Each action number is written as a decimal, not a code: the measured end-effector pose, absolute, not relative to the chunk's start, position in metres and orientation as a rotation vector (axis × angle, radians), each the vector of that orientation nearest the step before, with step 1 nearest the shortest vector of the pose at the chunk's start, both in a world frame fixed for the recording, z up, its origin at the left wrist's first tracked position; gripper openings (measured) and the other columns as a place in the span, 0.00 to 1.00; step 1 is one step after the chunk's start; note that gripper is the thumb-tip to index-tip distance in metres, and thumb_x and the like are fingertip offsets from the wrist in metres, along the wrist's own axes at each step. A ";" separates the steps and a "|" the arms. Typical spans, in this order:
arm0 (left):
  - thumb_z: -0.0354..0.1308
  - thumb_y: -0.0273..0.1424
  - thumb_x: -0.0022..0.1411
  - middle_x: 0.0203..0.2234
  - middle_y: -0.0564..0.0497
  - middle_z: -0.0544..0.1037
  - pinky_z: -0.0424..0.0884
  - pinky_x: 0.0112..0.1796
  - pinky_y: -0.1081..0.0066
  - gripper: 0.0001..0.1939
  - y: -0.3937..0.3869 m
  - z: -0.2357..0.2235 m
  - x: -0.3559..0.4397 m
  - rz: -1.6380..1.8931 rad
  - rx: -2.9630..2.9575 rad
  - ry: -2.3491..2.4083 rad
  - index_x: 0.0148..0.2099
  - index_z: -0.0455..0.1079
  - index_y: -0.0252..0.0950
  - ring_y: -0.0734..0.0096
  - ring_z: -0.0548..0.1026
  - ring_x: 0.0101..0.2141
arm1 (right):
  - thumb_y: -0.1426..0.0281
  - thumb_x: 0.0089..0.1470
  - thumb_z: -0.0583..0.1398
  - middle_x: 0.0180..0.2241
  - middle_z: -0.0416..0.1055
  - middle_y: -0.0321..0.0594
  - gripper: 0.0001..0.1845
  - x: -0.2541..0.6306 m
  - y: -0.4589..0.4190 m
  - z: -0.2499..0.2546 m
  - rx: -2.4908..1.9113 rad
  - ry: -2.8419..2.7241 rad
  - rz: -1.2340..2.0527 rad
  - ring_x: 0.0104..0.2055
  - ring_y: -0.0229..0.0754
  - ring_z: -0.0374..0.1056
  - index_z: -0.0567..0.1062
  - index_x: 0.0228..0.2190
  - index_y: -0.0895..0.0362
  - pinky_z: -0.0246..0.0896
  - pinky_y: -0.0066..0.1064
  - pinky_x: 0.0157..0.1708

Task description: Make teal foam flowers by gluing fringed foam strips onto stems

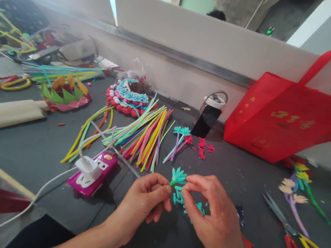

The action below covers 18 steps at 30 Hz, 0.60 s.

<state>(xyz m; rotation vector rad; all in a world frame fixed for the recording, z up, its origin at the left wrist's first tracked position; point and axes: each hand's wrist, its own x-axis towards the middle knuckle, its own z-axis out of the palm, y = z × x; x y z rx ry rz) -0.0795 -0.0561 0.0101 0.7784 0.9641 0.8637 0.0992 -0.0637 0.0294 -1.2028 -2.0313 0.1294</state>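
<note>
My left hand [149, 200] pinches a teal pipe-cleaner flower [179, 175] by its green base, petals fanned upward. Close beside it, my right hand [215, 210] has thumb and forefinger closed on what looks like a short teal pipe-cleaner piece [178, 188], mostly covered by the fingertips. Loose teal pieces [179, 198] lie on the dark table [147, 245] beneath both hands. Beyond them rest finished teal flowers [182, 131] on stems and a small pile of red pieces [202, 146].
A bundle of coloured pipe cleaners [147, 138] lies ahead, with a purple power strip [92, 173] and its white cable to the left. Scissors [289, 233] lie open at right, near more flowers [295, 189]. A phone [207, 121] leans on a bottle beside a red bag [284, 121].
</note>
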 end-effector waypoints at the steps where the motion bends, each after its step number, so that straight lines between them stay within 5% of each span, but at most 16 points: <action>1: 0.64 0.41 0.56 0.20 0.54 0.76 0.51 0.15 0.81 0.15 -0.057 0.011 -0.079 0.860 0.780 0.968 0.35 0.67 0.35 0.84 0.62 0.13 | 0.76 0.59 0.60 0.33 0.74 0.35 0.14 0.099 -0.064 0.030 -1.210 -2.028 0.122 0.36 0.39 0.73 0.68 0.46 0.51 0.69 0.30 0.37; 18: 0.64 0.42 0.56 0.19 0.54 0.76 0.52 0.15 0.80 0.16 -0.059 0.008 -0.077 0.854 0.825 1.000 0.35 0.68 0.34 0.83 0.62 0.13 | 0.76 0.59 0.59 0.32 0.74 0.37 0.09 0.098 -0.063 0.027 -1.251 -2.063 -0.022 0.34 0.41 0.71 0.69 0.42 0.54 0.68 0.33 0.36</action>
